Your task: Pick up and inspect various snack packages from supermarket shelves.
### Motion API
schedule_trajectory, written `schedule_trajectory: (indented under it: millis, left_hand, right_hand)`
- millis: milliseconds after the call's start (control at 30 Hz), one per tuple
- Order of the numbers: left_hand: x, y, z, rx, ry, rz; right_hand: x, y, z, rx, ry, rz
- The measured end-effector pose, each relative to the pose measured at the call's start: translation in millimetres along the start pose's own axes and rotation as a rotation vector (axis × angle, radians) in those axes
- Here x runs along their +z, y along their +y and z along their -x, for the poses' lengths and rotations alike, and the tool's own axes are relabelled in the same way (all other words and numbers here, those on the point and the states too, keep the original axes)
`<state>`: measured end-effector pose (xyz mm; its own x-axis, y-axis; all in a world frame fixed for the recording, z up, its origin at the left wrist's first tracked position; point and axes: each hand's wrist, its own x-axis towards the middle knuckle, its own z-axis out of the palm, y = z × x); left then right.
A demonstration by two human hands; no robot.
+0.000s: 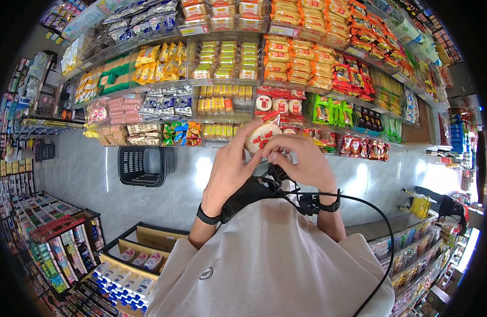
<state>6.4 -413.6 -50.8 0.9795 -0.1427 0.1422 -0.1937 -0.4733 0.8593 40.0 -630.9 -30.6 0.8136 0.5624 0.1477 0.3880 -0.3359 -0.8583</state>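
A round pale cake or cracker in a clear wrapper with red print (260,134) is held up before my chest. My left hand (232,166) grips it along its left side, with the thumb at the lower edge. The bent fingers of my right hand (307,160) pinch the wrapper at its lower right. Just beyond, similar round packs with red wrapping (280,105) lie in a clear shelf bin. Part of the held pack is covered by my fingers.
Tiered clear bins of wrapped snacks (223,59) curve across the front. Black shopping baskets (142,166) are stacked on the floor at left. A black cable (380,214) loops past my right arm. At far right a person stands near a yellow basket or cart (419,207). Bottles (126,279) fill a display behind left.
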Motion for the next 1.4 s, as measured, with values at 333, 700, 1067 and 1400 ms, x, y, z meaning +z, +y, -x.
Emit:
schedule_trajectory:
  millis: [333, 700, 1067, 1400]
  left_hand:
    - [-9, -9, -8, -0.044, 0.077, 0.732]
    - [-12, 4, -10, -0.115, -0.067, 0.762]
    - [-21, 12, -16, 0.239, 0.011, 0.106]
    - [-9, 7, -13, 0.109, 0.164, 0.166]
  right_hand:
    - [-22, -11, 4, 0.095, 0.219, -0.060]
    - [-18, 12, -4, -0.233, 0.334, 0.086]
    - [-18, 12, -11, -0.184, 0.275, 0.052]
    - [-13, 15, -18, -0.152, 0.294, 0.019]
